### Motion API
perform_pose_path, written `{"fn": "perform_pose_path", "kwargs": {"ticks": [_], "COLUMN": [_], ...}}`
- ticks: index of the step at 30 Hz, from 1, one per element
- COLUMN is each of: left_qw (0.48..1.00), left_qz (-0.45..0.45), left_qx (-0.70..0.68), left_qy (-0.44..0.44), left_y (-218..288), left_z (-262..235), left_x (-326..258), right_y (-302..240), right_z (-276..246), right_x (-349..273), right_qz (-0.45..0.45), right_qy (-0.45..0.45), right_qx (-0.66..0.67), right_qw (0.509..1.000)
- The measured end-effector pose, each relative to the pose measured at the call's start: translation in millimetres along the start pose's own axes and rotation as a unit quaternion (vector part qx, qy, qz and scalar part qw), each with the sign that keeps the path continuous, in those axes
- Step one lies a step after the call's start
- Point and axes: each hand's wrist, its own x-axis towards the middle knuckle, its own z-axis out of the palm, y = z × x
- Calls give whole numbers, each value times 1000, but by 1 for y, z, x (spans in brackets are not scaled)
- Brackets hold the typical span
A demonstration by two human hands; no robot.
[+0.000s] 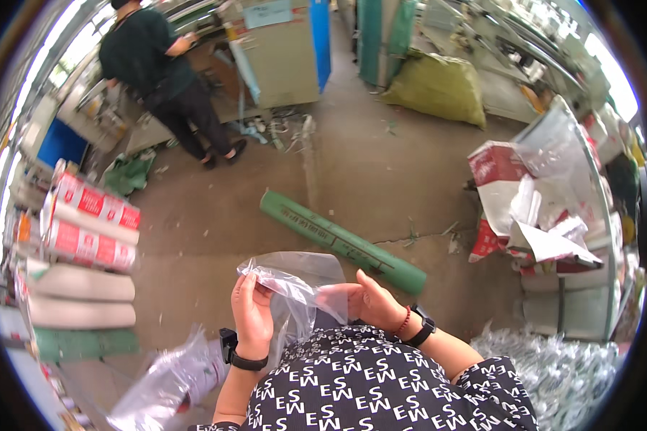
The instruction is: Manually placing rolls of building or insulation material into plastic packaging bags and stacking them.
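A clear plastic bag (pixel 295 282) is spread between my hands in front of my body. My left hand (pixel 251 312) pinches its upper left edge between thumb and fingers. On the other side, my right hand (pixel 375 305) has its thumb raised and apart. Its fingers stretch out flat toward the left and show through the film; whether they are inside the bag or behind it I cannot tell. The bag's lower part hangs down in front of my patterned shirt.
A green roll (pixel 345 244) lies on the floor ahead. Stacked rolls (pixel 86 287) stand left, with plastic wrapping (pixel 169 381) near them. At right are a bin of scraps (pixel 553 187) and crumpled clear plastic (pixel 546 366). A person (pixel 158 72) stands at a machine; a yellow-green sack (pixel 438 87) lies far off.
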Motion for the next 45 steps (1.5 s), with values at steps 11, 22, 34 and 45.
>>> {"fn": "perform_pose_path", "kwargs": {"ticks": [11,22,34,45], "left_qw": [965,744,797,817], "left_qz": [-213,-355,-401,-502], "left_qx": [46,331,316,200], "left_qy": [-148,-460,-323,-200], "left_y": [-72,-174,-270,-299], "left_z": [90,142,197,188], "left_x": [150,96,9,9], "right_y": [-33,-26,-53,-35], "right_z": [-62,-111,-173,-217], "right_x": [29,-52,-190,-217], "right_qz": [-142,-194,-153,-172], "right_qy": [381,609,485,445], "right_qx": [-251,-293,-317,-117], "right_qw": [879,711,800,871]}}
